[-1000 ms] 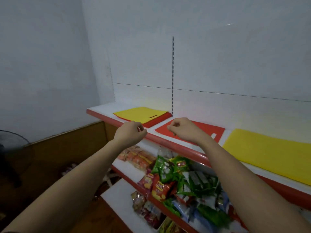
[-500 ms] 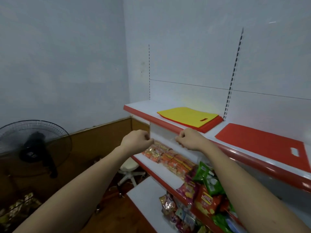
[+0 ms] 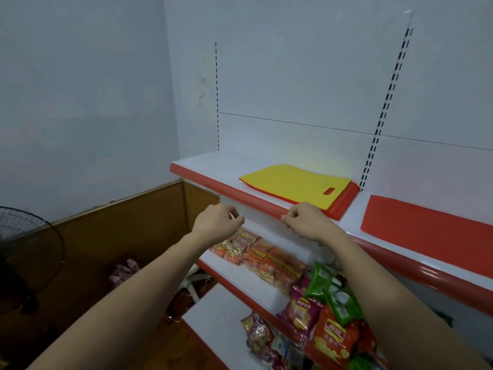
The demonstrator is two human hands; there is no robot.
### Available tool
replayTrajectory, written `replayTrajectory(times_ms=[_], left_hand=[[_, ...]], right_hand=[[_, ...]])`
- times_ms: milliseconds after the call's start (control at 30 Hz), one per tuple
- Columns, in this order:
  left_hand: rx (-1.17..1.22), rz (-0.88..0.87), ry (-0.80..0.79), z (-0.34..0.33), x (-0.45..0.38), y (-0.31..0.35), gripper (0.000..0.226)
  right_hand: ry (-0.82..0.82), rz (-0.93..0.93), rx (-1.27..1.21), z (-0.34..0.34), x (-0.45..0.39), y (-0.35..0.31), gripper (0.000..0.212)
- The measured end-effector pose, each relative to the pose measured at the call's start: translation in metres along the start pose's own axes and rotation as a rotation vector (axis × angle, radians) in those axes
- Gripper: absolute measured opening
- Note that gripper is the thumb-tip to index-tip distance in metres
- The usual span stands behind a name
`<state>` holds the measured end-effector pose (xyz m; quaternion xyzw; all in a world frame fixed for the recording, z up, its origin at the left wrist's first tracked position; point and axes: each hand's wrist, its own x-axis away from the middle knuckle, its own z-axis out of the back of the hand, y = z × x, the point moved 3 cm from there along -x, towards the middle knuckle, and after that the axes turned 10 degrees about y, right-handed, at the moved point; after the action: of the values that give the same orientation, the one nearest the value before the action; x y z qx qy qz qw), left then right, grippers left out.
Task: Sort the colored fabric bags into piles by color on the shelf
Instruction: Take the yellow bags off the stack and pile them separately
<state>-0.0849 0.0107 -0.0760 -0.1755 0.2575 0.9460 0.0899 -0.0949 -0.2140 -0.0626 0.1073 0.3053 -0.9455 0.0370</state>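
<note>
A yellow fabric bag (image 3: 296, 185) lies flat on top of a stack of red bags (image 3: 345, 202) on the white top shelf (image 3: 205, 168). Further right on the same shelf lies a separate red bag (image 3: 426, 231). My left hand (image 3: 217, 227) hovers in front of the shelf's red front edge with its fingers curled and nothing in it. My right hand (image 3: 306, 221) is also curled and holds nothing, just below the near corner of the yellow bag. Neither hand touches a bag.
Lower shelves hold orange snack packs (image 3: 256, 253) and green, pink and red chip bags (image 3: 328, 303). A black standing fan (image 3: 24, 249) is at the far left by a wooden wall panel (image 3: 120, 222). A slotted upright (image 3: 384, 102) divides the shelf bays.
The view has swung left: the mixed yellow-on-red stack moved toward the centre and the right-hand yellow bag left the frame. Both hands stayed curled, holding nothing, in front of the shelf edge.
</note>
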Motion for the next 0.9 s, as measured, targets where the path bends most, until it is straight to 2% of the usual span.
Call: replayTrajectory(times_ms=[133,233,433,600,733,900], left_hand=[[0.010,-0.004,0.010,-0.009,-0.038,-0.003,0.026],[0.061,-0.028,0.061,-0.015,-0.076,-0.007,0.023],[0.137,-0.037,0.096,-0.036,-0.145,-0.009,0.012],[0.119,-0.063,0.134,-0.064,-0.201,-0.010,0.026],[-0.015,-0.111,0.082,-0.088,-0.229,-0.015,0.035],[-0.009,-0.136,0.009,-0.114,-0.248,-0.026,0.046]], right_hand=[[0.140,-0.008,-0.043,0.006,-0.023,0.003,0.027],[0.310,-0.044,-0.102,0.014,-0.037,0.012,0.016],[0.628,-0.187,-0.190,0.023,-0.047,0.039,0.011],[0.883,-0.342,-0.155,0.017,-0.059,0.071,0.014],[0.964,-0.470,-0.020,0.014,-0.073,0.083,0.017],[0.927,-0.589,0.030,0.005,-0.085,0.096,0.017]])
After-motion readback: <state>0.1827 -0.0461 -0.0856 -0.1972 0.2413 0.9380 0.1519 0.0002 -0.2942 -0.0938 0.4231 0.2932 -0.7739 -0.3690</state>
